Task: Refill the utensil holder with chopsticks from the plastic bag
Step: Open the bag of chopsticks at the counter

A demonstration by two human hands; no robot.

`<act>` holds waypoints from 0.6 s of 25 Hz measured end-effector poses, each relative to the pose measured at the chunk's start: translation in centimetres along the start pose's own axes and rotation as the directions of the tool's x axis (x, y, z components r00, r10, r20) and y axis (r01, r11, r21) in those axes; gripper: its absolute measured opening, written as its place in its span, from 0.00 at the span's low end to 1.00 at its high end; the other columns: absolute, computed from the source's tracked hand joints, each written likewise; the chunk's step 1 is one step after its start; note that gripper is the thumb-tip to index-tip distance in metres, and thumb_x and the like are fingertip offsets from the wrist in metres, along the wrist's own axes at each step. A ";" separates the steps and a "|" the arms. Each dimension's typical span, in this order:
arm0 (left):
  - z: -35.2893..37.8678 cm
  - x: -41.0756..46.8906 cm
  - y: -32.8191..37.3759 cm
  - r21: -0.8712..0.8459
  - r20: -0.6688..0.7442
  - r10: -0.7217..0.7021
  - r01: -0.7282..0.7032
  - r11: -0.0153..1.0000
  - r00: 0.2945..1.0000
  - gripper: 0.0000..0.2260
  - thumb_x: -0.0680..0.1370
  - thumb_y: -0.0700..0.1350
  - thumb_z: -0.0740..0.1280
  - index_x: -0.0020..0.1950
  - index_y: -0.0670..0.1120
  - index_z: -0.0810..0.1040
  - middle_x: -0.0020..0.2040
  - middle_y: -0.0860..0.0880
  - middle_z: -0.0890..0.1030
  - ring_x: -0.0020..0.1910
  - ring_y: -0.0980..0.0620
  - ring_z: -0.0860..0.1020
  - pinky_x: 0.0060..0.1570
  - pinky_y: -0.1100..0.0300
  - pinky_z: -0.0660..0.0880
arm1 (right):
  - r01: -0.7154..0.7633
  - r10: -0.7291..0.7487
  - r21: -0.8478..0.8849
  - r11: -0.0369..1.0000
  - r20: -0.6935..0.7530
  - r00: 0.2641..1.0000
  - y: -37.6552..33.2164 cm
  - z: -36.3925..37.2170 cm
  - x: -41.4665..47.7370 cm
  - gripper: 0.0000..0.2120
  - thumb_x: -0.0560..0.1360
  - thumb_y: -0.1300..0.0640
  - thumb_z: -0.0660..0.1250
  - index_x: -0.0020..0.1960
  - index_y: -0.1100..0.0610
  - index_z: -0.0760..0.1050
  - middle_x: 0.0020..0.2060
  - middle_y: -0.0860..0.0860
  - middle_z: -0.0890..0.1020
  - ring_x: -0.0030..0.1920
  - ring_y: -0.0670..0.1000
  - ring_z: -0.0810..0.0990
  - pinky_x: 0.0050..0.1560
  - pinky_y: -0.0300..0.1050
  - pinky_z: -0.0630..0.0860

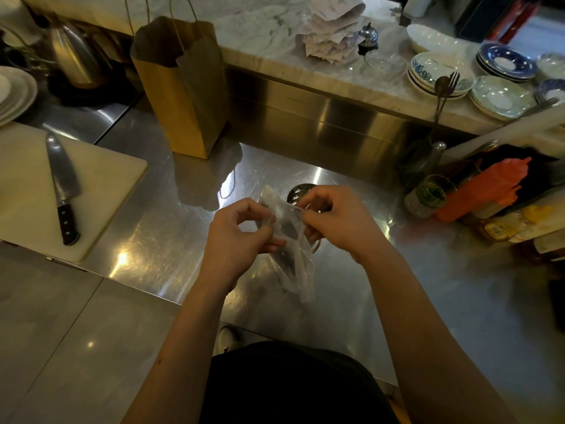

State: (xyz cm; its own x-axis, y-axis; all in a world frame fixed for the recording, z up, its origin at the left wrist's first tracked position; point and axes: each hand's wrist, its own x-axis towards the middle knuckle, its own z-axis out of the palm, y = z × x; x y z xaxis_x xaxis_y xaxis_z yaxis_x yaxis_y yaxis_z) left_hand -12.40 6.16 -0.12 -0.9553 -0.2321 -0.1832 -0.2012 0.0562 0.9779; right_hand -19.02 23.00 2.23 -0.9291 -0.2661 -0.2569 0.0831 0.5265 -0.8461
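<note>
A clear plastic bag point(292, 240) hangs between my hands above the steel counter, with dark shapes showing through it; I cannot make out single chopsticks inside. My left hand point(241, 237) pinches the bag's left side. My right hand point(333, 218) pinches its top right edge. Behind the hands stands a perforated metal utensil holder point(298, 191), mostly hidden by the bag and my fingers.
A brown paper bag point(183, 87) stands behind the hands. A knife point(62, 185) lies on a white cutting board point(101, 191) at left. Sauce bottles and jars point(477, 191) crowd the right. Stacked plates point(501, 96) sit on the raised marble ledge.
</note>
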 end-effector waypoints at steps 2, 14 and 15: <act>-0.1 0.0 0.0 0.002 -0.024 0.003 -0.003 1.000 1.000 0.07 0.75 0.35 0.71 0.43 0.47 0.81 0.51 0.48 0.82 0.35 0.48 0.86 0.35 0.61 0.81 | -0.027 0.028 0.015 1.000 -0.042 0.999 0.2 -0.2 0.1 0.05 0.74 0.64 0.70 0.47 0.56 0.81 0.34 0.53 0.84 0.31 0.49 0.85 0.34 0.39 0.80; 0.2 0.0 0.1 -0.024 -0.086 -0.025 0.023 0.999 0.996 0.03 0.76 0.42 0.71 0.48 0.46 0.80 0.47 0.48 0.83 0.33 0.50 0.85 0.33 0.64 0.79 | 0.000 0.005 -0.087 0.996 0.060 0.998 -0.6 0.6 -0.1 0.04 0.76 0.61 0.68 0.50 0.57 0.78 0.30 0.51 0.84 0.29 0.47 0.84 0.31 0.37 0.80; 0.4 0.0 0.1 -0.009 -0.050 -0.054 0.054 0.999 0.997 0.07 0.75 0.46 0.72 0.50 0.46 0.79 0.47 0.49 0.82 0.33 0.50 0.85 0.33 0.63 0.79 | 0.003 0.002 -0.072 0.997 0.071 0.998 -0.8 0.8 -0.1 0.04 0.76 0.61 0.68 0.50 0.58 0.78 0.30 0.52 0.84 0.29 0.47 0.84 0.31 0.38 0.80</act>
State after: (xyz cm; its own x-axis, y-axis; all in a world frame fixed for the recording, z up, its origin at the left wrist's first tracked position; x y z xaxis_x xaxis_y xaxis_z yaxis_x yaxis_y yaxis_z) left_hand -12.55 6.56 -0.08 -0.9309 -0.2834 -0.2304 -0.2501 0.0351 0.9676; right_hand -18.73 21.99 2.53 -0.9012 -0.3215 -0.2907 0.0539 0.5824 -0.8111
